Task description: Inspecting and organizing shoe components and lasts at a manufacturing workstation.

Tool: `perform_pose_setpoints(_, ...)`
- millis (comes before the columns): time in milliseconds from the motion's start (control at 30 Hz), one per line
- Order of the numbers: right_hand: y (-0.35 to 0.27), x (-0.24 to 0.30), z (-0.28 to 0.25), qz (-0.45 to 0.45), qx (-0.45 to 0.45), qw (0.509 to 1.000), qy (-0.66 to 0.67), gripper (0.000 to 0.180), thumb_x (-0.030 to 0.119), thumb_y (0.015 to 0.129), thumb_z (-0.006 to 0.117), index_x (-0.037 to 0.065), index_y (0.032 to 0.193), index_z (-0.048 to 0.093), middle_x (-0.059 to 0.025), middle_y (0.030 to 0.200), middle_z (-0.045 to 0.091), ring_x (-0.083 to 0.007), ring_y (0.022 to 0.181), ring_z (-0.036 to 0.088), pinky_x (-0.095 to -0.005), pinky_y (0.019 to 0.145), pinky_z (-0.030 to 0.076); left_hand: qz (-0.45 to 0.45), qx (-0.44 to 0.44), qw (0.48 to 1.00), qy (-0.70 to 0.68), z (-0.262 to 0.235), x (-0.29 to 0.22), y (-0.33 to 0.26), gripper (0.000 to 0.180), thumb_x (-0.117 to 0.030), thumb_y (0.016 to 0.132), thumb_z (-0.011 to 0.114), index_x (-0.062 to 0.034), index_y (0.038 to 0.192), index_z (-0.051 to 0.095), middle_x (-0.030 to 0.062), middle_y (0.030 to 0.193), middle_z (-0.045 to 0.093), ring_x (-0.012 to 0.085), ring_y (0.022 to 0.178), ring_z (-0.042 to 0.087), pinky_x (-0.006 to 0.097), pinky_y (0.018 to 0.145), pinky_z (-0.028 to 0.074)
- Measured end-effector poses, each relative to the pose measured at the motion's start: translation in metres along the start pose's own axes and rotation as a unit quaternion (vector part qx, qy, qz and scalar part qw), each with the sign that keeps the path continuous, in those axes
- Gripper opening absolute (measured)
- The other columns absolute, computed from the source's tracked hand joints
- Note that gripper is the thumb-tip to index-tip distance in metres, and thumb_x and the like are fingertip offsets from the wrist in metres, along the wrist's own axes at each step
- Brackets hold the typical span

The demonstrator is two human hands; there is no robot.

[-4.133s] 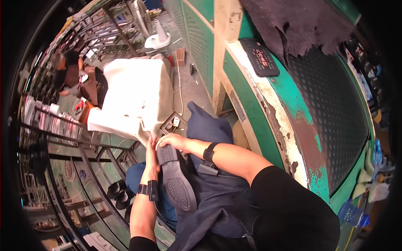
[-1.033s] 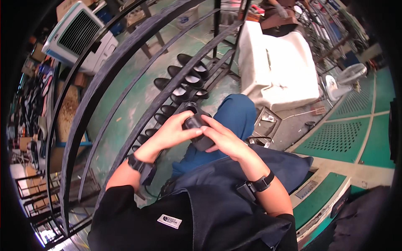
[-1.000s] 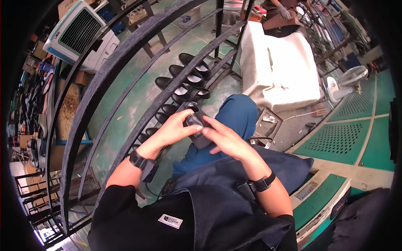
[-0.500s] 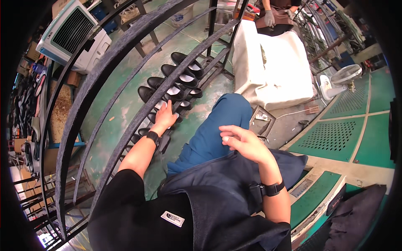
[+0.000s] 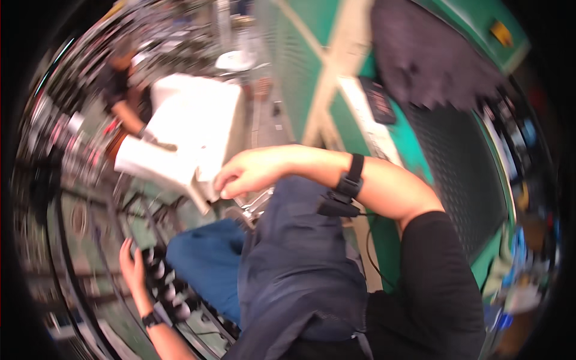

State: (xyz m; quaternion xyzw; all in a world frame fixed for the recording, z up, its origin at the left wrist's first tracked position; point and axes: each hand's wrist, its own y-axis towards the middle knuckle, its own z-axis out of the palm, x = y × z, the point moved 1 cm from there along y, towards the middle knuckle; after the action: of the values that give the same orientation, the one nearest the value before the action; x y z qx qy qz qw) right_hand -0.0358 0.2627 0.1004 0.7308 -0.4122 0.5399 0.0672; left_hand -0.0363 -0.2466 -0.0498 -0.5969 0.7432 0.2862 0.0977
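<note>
1. Several black, pale-lined shoes are sitting near left, their row running far-to-near; toes are looking too blurred to read.
2. Left hand is hovering beside them, fingers parted, empty.
3. Right hand is hanging loosely curled, empty.

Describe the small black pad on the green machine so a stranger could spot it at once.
Start at the green machine on the right, where a dark ragged cloth hangs over its upper part. Left of that cloth lies the pad. Its small rectangular outline sets it apart from the cloth and the larger black panel below.
</note>
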Motion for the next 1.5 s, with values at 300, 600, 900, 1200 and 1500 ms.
perform_pose_setpoints(300,-0.154,-0.109,-0.026,0.139,-0.129,0.963,-0.191,0.049,0.038,0.091,0.062,0.004,0.126,0.063,-0.0141,0.112,0.069,-0.0251,0.096,0.069,-0.0399,0.077,0.054,-0.062,0.124,0.952,0.272,0.051,0.033,0.003,0.073,-0.008,0.075,0.07,-0.0062,0.144,0.046,0.0177,0.163,0.014,0.0437,0.137,0.038,0.046,0.107,0.042)
perform_pose_setpoints(600,-0.144,-0.091,-0.024,0.102,-0.01,0.96,-0.26,0.05,0.039,0.09,0.058,0.01,0.131,0.06,-0.0165,0.116,0.068,-0.0342,0.112,0.063,-0.0458,0.094,0.049,-0.182,0.138,0.96,0.164,0.033,-0.045,-0.002,0.07,-0.013,0.086,0.065,0.0027,0.148,0.035,0.0241,0.128,0.062,0.0404,0.116,0.058,0.04,0.104,0.044)
perform_pose_setpoints(900,-0.135,-0.095,-0.028,0.145,0.04,0.935,-0.322,0.043,0.039,0.088,0.059,0.009,0.117,0.066,-0.0125,0.109,0.071,-0.0322,0.106,0.065,-0.0457,0.087,0.052,0.032,0.238,0.894,0.378,0.011,-0.01,-0.007,0.081,-0.032,0.08,0.07,0.0105,0.142,0.04,0.0393,0.153,0.019,0.0465,0.135,0.038,0.043,0.112,0.036)
perform_pose_setpoints(1200,-0.152,-0.087,-0.027,0.118,0.051,0.959,-0.251,0.055,0.042,0.092,0.058,0.008,0.134,0.057,-0.0189,0.114,0.068,-0.0373,0.111,0.062,-0.0468,0.094,0.048,-0.048,0.117,0.909,0.397,0.035,0.008,-0.005,0.036,-0.006,0.075,0.067,0.0012,0.111,0.062,0.0126,0.163,0.018,0.0387,0.113,0.057,0.044,0.08,0.054)
perform_pose_setpoints(1500,-0.149,-0.081,-0.026,0.137,0.051,0.956,-0.256,0.056,0.041,0.094,0.056,0.006,0.137,0.053,-0.0195,0.114,0.068,-0.0371,0.112,0.062,-0.0463,0.095,0.048,-0.116,0.124,0.903,0.394,0.033,-0.015,-0.004,0.032,-0.004,0.076,0.062,0.0056,0.107,0.063,0.0146,0.163,0.019,0.04,0.117,0.056,0.042,0.089,0.052)
